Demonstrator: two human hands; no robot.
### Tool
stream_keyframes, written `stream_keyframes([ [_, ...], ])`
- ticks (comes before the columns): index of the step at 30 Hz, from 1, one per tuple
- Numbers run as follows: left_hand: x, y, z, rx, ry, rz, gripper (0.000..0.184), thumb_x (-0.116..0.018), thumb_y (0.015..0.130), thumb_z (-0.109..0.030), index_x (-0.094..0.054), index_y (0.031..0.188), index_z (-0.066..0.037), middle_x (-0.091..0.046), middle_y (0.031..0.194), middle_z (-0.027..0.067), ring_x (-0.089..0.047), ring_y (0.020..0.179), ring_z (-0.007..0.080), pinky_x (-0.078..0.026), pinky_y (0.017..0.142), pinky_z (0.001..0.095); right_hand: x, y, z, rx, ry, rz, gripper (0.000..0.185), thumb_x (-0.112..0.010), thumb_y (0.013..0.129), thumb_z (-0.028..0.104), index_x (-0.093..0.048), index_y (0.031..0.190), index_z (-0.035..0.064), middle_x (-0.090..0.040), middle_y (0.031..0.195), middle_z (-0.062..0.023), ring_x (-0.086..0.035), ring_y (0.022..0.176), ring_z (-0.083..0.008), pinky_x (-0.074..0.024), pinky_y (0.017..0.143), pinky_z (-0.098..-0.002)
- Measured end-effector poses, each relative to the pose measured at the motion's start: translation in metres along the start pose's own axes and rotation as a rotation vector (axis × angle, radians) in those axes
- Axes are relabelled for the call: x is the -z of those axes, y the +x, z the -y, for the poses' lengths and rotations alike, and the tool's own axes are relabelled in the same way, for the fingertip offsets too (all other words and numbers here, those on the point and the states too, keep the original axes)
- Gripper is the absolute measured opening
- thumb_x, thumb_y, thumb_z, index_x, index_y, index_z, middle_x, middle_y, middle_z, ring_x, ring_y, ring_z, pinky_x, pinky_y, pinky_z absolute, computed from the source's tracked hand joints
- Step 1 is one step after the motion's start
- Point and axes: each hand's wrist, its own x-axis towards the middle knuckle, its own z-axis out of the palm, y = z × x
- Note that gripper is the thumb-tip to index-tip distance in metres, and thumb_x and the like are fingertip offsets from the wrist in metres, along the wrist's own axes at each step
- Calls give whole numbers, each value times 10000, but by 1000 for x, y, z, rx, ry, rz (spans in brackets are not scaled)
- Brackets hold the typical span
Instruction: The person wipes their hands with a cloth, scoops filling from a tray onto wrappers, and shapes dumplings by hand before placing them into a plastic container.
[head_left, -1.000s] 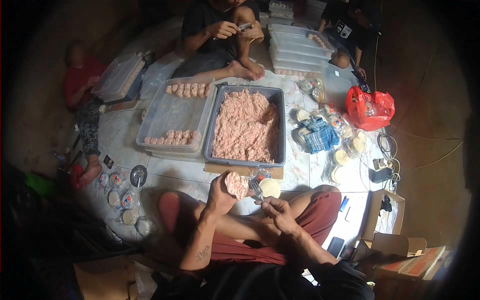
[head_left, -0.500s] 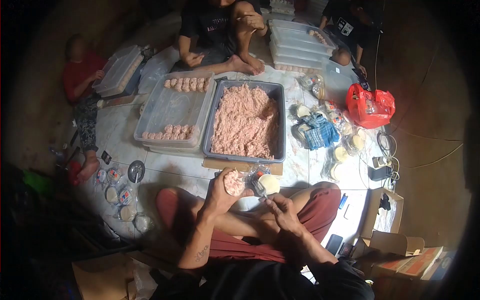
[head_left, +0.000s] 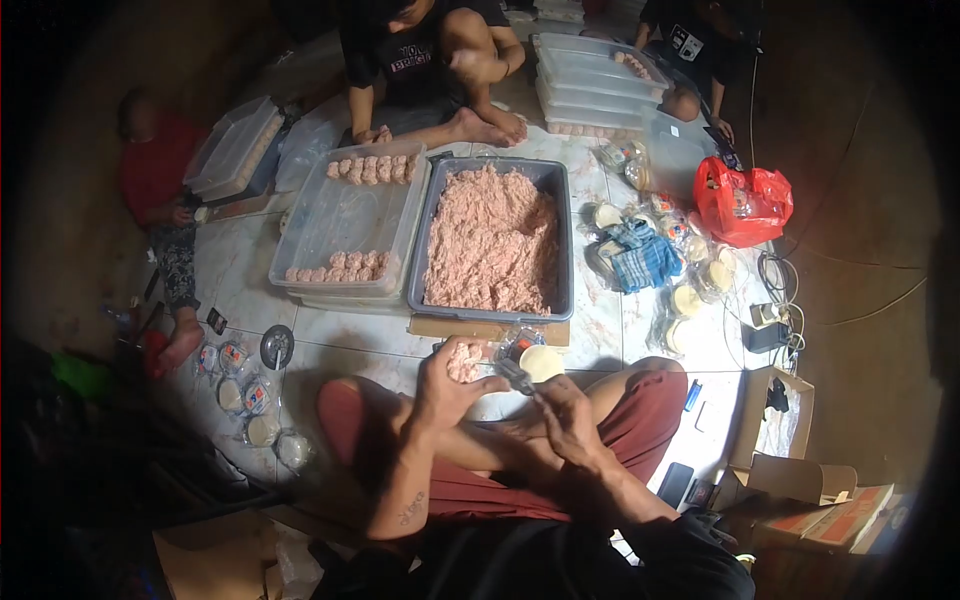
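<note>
My left hand (head_left: pixel 445 390) is closed around a lump of pink minced meat (head_left: pixel 464 362), held over my crossed legs. In my right hand (head_left: pixel 570 420) is the handle of a small metal utensil (head_left: pixel 515 374) with a flattish end; whether it is a spoon or a spatula I cannot tell. Its end is close to the left thumb. A stack of round cream-coloured wrappers (head_left: pixel 542 364) in clear plastic lies just beyond the utensil. Below the hands a white bowl (head_left: pixel 494 408) shows partly, the rest covered by them. Ahead stands a grey tub (head_left: pixel 571 240) filled with pink minced meat (head_left: pixel 488 240).
Left of the tub, a clear plastic tray (head_left: pixel 345 220) holds rows of shaped meat pieces. Wrapper packs, a blue cloth (head_left: pixel 645 258) and a red plastic bag (head_left: pixel 742 205) lie to the right. A person (head_left: pixel 425 70) sits opposite; other people are farther back. Cables (head_left: pixel 785 290) trail at right.
The utensil's end has moved up and left toward the meat in my left hand. The left thumb now extends toward the utensil. The person opposite has leaned forward, one hand lowered toward the tray.
</note>
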Motion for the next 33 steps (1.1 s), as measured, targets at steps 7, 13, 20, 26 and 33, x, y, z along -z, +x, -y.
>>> stream_keyframes([
  [7,18,3,-19,-74,-16,207,510,-956,649,-160,-624,1015,-31,-680,893,30,-624,806,90,-526,749,255,-10,-18,-12,-337,549,125,219,-538,1041,103,-693,1086,-45,-617,948,-61,-587,908,-125,-476,847,-275],
  [13,7,3,6,-73,-80,209,484,-961,638,-155,-617,963,-52,-660,819,2,-598,716,95,-511,696,261,-24,-18,-16,-139,439,151,168,-575,1017,93,-666,1061,-40,-583,894,-84,-591,831,-173,-480,753,-314],
  [20,-3,-1,6,-81,-21,161,478,-946,664,-242,-622,960,-52,-664,850,57,-615,783,141,-515,718,308,6,0,14,161,-199,103,165,-603,880,-65,-641,1036,-27,-588,879,-184,-606,784,-362,-506,692,-416],
  [26,3,4,10,58,-19,436,377,-921,686,-169,-638,894,-31,-636,789,9,-557,728,79,-491,687,270,44,22,25,192,-218,155,246,-593,866,-85,-658,1091,-9,-628,978,-203,-649,889,-397,-531,754,-440],
  [33,-7,2,21,-88,315,321,373,-892,730,-260,-698,911,2,-681,782,59,-601,734,107,-507,706,291,45,32,44,235,-179,119,259,-603,873,-83,-692,1099,4,-649,930,-189,-659,853,-372,-540,758,-422],
])
